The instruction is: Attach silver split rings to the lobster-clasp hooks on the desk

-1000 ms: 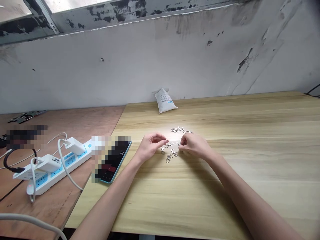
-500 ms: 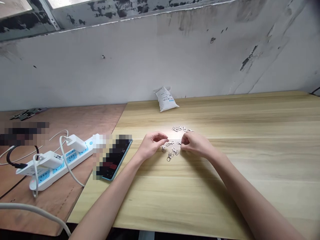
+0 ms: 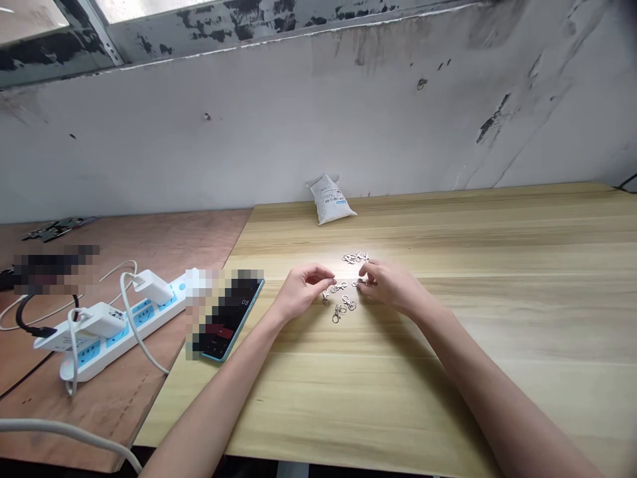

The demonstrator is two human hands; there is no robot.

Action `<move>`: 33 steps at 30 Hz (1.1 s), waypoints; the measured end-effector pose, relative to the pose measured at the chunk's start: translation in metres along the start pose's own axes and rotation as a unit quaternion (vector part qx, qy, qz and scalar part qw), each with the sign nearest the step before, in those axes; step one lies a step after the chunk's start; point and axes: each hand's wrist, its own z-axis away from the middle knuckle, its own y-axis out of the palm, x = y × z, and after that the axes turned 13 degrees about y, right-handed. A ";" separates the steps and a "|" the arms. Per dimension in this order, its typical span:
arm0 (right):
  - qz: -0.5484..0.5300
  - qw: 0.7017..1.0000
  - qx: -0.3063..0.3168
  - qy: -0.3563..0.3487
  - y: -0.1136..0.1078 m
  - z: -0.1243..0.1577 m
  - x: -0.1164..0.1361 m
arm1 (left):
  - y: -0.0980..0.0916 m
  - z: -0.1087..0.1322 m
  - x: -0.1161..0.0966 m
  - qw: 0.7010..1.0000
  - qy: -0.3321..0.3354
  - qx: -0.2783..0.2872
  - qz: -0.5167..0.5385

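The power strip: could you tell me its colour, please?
White power strip with blue sockets, head view.

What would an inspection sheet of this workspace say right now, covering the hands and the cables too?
Surface: light wood-grain desk butted against a plywood table.
Job's things: silver swivel lobster clasps, loosely scattered in two groups.
Clutter: partly blurred phone on the desk; white sachet at the far edge; dark metal pieces on the plywood.
Hands: left hand and right hand curled at the clasps; any grip is impossible to tell.
Cables: white power strip with white chargers; white leads; black lead.
Surroundings: stained white wall, window frame above.
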 end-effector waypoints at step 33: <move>-0.059 0.986 -0.034 -0.153 0.011 0.005 0.002 | -0.002 0.001 0.004 0.995 0.036 -0.035 -0.083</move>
